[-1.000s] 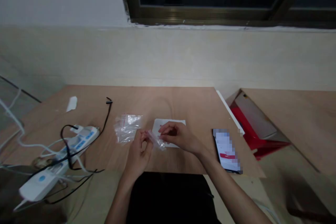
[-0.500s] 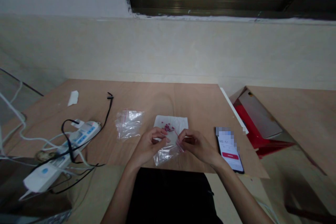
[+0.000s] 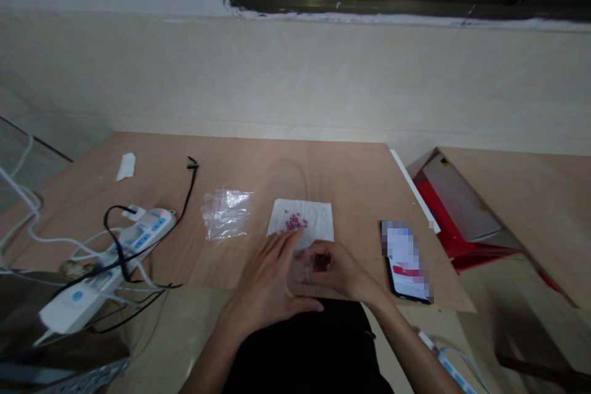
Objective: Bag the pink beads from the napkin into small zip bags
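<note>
Small dark-pink pieces (image 3: 294, 221) lie in a loose heap on a white sheet of paper or tissue (image 3: 318, 217). Just in front of it, a clear zip bag (image 3: 299, 269) hangs from the pinched fingertips of my right hand (image 3: 344, 271). My left hand (image 3: 268, 280) is spread beside the bag, fingers pointing away and thumb stretched to the right below it. Most of the bag is hidden by my hands, and I cannot make out its contents. Several more clear zip bags (image 3: 227, 214) lie in a pile to the left.
A phone (image 3: 406, 265) lies on the right of the wooden table (image 3: 341, 166). At left, a white power strip (image 3: 108, 280) with tangled cables overhangs the front edge. A white scrap (image 3: 125, 167) sits at the back left. Beyond the right edge is a red bag (image 3: 443, 221).
My left hand has opened from its curled pose and moved down toward me. The zip bag, in my right hand, has come off the paper toward me.
</note>
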### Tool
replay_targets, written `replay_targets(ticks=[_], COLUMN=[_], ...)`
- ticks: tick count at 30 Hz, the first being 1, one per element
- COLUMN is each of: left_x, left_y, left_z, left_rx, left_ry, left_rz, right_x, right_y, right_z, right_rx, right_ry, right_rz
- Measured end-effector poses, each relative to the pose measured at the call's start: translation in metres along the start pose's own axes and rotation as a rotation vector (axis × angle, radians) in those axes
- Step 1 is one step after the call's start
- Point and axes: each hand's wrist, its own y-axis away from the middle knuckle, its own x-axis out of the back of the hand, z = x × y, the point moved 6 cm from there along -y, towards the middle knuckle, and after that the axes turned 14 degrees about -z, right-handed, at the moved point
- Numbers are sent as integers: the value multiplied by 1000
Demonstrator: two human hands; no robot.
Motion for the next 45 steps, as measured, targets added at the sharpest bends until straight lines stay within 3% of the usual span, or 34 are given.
replay_targets(ticks=[4, 8, 14, 24, 32, 38, 41, 45], left_x=[-13, -9, -15, -26, -23, -23, -23, -21], left_y=[-9, -1, 17, 12, 3, -2, -7, -19], left_z=[-8, -32, -45, -52, -53, -56, -58, -49], left_rx=[162, 258, 253, 243, 230, 197, 200, 157], left_ry=[68, 182, 225, 252, 234, 264, 287, 286], left_rz=[75, 231, 197, 148, 125, 191, 260, 364], right_x=[8, 38, 48, 45, 48, 52, 53, 43], right_y=[-7, -27, -68, -86, -92, -91, -84, -56], right_z=[-5, 16, 40, 45, 47, 44, 28, -17], right_rx=[88, 18, -51, -205, -234, -216, -166, -45], right_ry=[226, 473, 663, 920, 1010, 969, 913, 825], right_rz=[113, 257, 106, -41, -123, -91, -29, 64])
